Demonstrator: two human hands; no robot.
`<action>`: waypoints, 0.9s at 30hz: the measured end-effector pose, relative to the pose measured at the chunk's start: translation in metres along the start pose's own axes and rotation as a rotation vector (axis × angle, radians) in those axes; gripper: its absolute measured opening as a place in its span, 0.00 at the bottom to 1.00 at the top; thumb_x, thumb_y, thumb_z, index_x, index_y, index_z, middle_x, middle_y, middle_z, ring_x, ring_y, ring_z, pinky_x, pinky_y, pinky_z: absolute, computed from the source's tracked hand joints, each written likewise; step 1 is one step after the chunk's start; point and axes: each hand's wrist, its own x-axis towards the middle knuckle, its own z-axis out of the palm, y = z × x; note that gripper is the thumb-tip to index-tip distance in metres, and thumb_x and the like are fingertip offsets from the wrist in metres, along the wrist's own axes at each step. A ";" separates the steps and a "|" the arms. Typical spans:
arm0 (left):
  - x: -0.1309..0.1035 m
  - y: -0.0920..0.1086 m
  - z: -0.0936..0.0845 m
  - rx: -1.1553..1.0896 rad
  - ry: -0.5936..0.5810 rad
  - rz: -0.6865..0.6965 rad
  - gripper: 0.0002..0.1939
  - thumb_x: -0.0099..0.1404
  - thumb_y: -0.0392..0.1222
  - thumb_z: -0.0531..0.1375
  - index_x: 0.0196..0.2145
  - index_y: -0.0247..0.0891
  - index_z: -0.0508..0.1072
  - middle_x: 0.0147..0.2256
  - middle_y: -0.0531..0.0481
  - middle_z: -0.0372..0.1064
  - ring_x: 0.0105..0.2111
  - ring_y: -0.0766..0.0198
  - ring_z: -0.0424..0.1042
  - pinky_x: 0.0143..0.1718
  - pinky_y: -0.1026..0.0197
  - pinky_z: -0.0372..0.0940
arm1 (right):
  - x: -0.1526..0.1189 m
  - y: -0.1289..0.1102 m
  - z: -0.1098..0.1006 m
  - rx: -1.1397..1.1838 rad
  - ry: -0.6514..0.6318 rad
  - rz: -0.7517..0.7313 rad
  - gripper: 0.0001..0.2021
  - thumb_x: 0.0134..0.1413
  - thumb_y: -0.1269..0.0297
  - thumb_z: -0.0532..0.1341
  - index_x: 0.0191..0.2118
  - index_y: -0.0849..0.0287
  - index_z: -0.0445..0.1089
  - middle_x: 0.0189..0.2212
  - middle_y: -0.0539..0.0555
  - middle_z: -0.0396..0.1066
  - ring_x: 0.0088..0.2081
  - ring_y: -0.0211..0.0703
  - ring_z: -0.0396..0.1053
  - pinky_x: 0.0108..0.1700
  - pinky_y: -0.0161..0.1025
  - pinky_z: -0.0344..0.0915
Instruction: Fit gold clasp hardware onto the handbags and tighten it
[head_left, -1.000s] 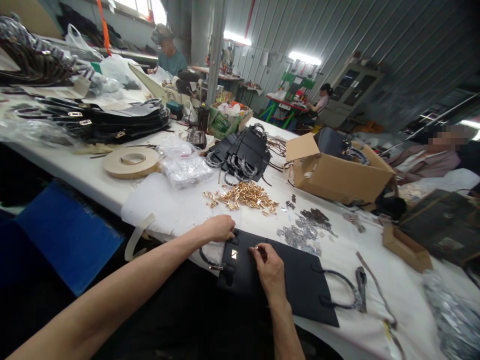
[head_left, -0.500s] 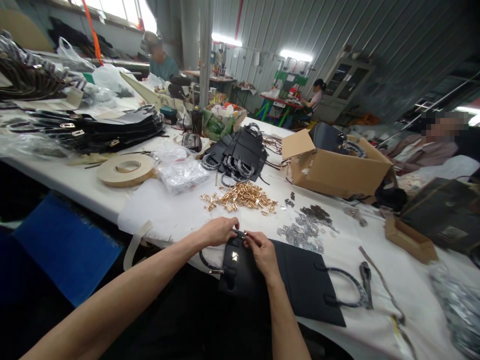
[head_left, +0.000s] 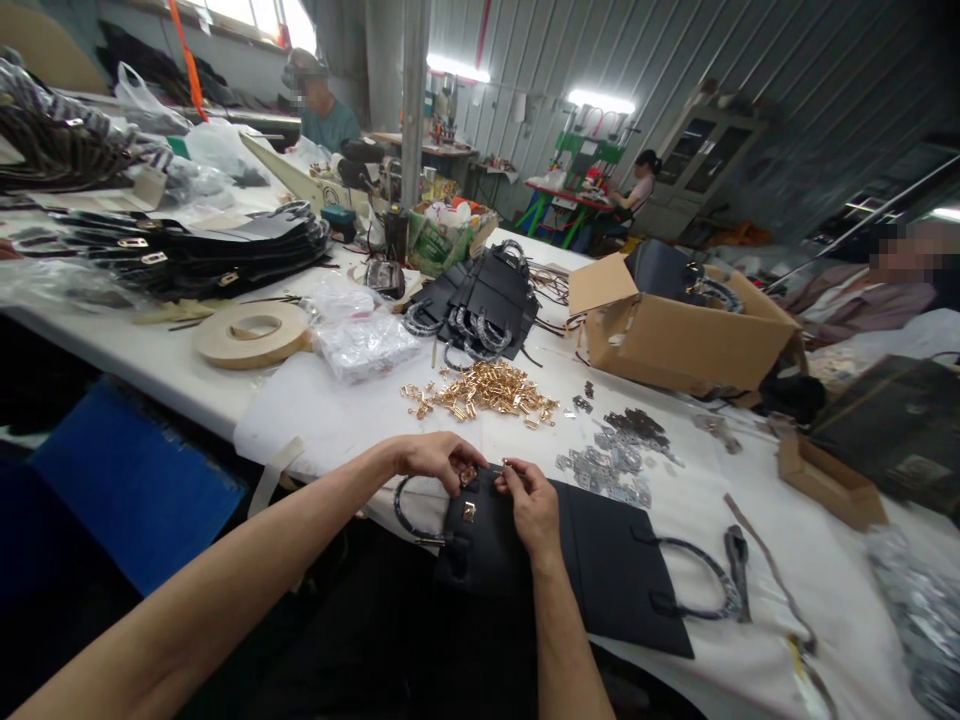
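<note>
A black leather handbag panel (head_left: 491, 545) lies across the table's near edge, its wrapped handle (head_left: 405, 505) sticking out on the left. On it sits a small gold metal plate (head_left: 469, 512). My left hand (head_left: 439, 458) has its fingers curled at the panel's upper left corner, beside another gold fitting (head_left: 467, 476). Thumb and forefinger of my right hand (head_left: 531, 503) pinch a small shiny metal fitting (head_left: 501, 470) just over the top edge; the fingers partly hide it. A second black panel (head_left: 622, 560) with a looped handle (head_left: 712, 570) extends to the right.
Beyond my hands lies a heap of gold fittings (head_left: 499, 390), with flat silver plates (head_left: 607, 465) to its right. Stacked black panels (head_left: 480, 300), a cardboard box (head_left: 682, 340) and a tape roll (head_left: 251, 335) stand farther back. Co-workers sit around the room.
My left fingers have come down from the panel's top edge and curled in by the gold fitting. My right hand has shifted slightly right, still pinching. The view has turned a little.
</note>
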 end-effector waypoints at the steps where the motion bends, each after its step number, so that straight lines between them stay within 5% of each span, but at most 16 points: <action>1: -0.001 -0.001 -0.001 -0.014 -0.019 0.010 0.39 0.40 0.30 0.69 0.54 0.40 0.78 0.35 0.54 0.77 0.35 0.63 0.73 0.39 0.64 0.67 | 0.000 0.000 0.000 0.001 0.000 0.003 0.20 0.60 0.48 0.64 0.47 0.61 0.75 0.30 0.54 0.78 0.31 0.46 0.77 0.42 0.43 0.74; 4: 0.004 -0.005 -0.001 0.162 0.067 0.037 0.32 0.48 0.34 0.70 0.53 0.38 0.78 0.34 0.53 0.77 0.35 0.62 0.73 0.39 0.64 0.66 | 0.000 0.001 0.000 0.006 -0.012 -0.003 0.19 0.60 0.49 0.64 0.47 0.61 0.75 0.29 0.54 0.78 0.31 0.45 0.76 0.41 0.42 0.73; 8: 0.019 -0.008 0.008 0.676 0.374 0.095 0.13 0.64 0.47 0.65 0.43 0.39 0.83 0.35 0.50 0.78 0.38 0.61 0.75 0.41 0.65 0.66 | -0.002 0.002 0.001 0.003 -0.036 -0.028 0.19 0.60 0.49 0.64 0.47 0.60 0.76 0.29 0.53 0.77 0.30 0.44 0.75 0.39 0.41 0.73; 13: 0.035 -0.005 0.022 0.868 0.567 0.042 0.15 0.70 0.48 0.61 0.41 0.34 0.80 0.43 0.39 0.77 0.46 0.52 0.75 0.48 0.58 0.66 | -0.005 0.000 0.003 -0.003 -0.041 -0.034 0.19 0.58 0.48 0.65 0.45 0.59 0.77 0.29 0.54 0.78 0.30 0.45 0.75 0.37 0.40 0.74; 27: 0.041 0.012 0.030 0.917 0.534 -0.089 0.14 0.72 0.47 0.57 0.40 0.34 0.77 0.39 0.37 0.78 0.43 0.48 0.78 0.45 0.56 0.67 | -0.007 -0.001 0.006 -0.098 -0.090 -0.209 0.11 0.64 0.56 0.62 0.44 0.55 0.78 0.36 0.54 0.77 0.34 0.44 0.73 0.39 0.40 0.72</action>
